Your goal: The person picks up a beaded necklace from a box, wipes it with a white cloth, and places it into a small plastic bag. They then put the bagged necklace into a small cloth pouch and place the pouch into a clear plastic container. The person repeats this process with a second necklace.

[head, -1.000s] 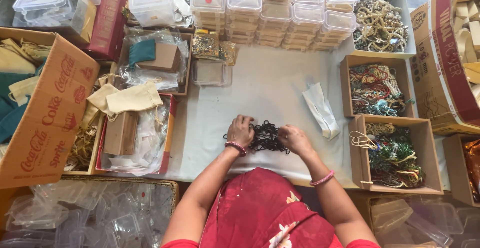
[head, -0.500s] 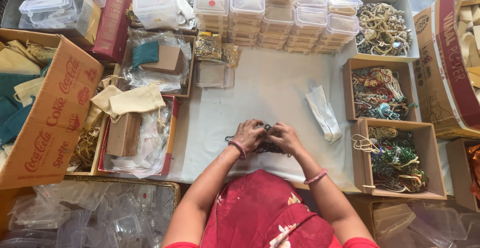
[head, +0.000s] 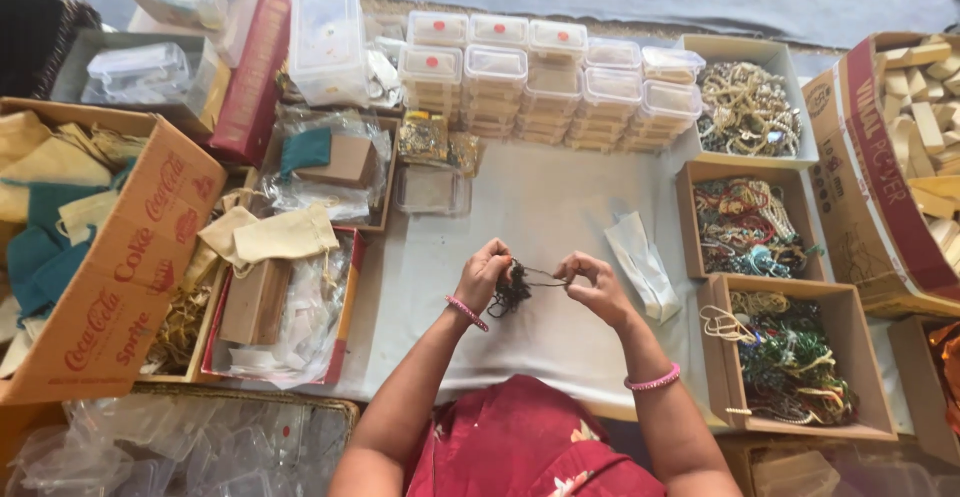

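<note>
A bunch of black beaded strands [head: 512,289] hangs above the white cloth [head: 540,207] in the middle. My left hand [head: 483,272] pinches the bunch at its top. My right hand [head: 593,282] pinches a thin strand that runs across from the bunch. Both hands are lifted off the cloth. Each wrist carries a pink bangle.
Stacked clear lidded boxes [head: 545,77] stand at the back. Open cardboard boxes of beaded jewellery [head: 750,227] line the right. A folded white bag [head: 640,262] lies beside my right hand. A red tray with pouches [head: 270,297] and a big carton [head: 110,257] sit left.
The black strands lay spread on the cloth under both hands; now they are gathered into a bunch and lifted, with my hands apart and a strand between them.
</note>
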